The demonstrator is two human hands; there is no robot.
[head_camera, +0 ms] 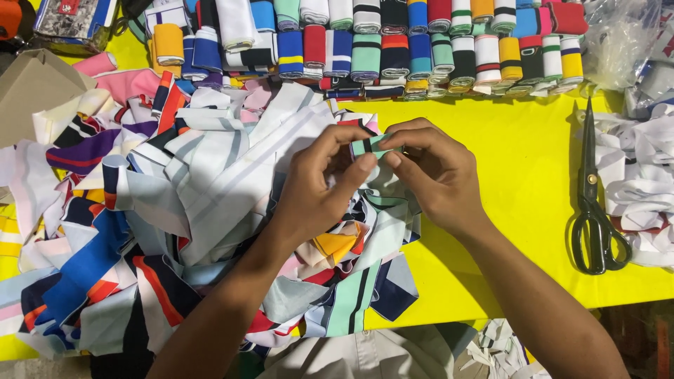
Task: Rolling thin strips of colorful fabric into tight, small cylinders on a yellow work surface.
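Both hands meet above the centre of the yellow table (519, 175). The left hand (319, 186) and the right hand (432, 175) each pinch one end of a small mint-green ribbed strip with a dark stripe (370, 145). On each hand, thumb and forefinger are closed together on the strip; the remaining fingers curl loosely. The strip sits between the fingertips, held clear of the material beneath it.

Directly below the hands, and extending toward 9 o'clock, lies a large loose heap of striped fabric strips (175, 210) in white, blue, red, orange and mint. The left forearm crosses this heap from 7 o'clock.

At 12 o'clock, along the far table edge, stands a row of rolled striped ribbing (421, 49), the rolls packed touching side by side. At 3 o'clock from the hands, a pair of black-handled scissors (593, 203) lies on bare table, blades shut and pointing to 12 o'clock, well apart from the right hand. Just beside the scissors, at the right edge, rests a pile of white fabric scraps (642, 182). A clear plastic bag (621, 38) sits at 1 o'clock. A folded piece of brown cardboard (35, 88) lies at 10 o'clock.
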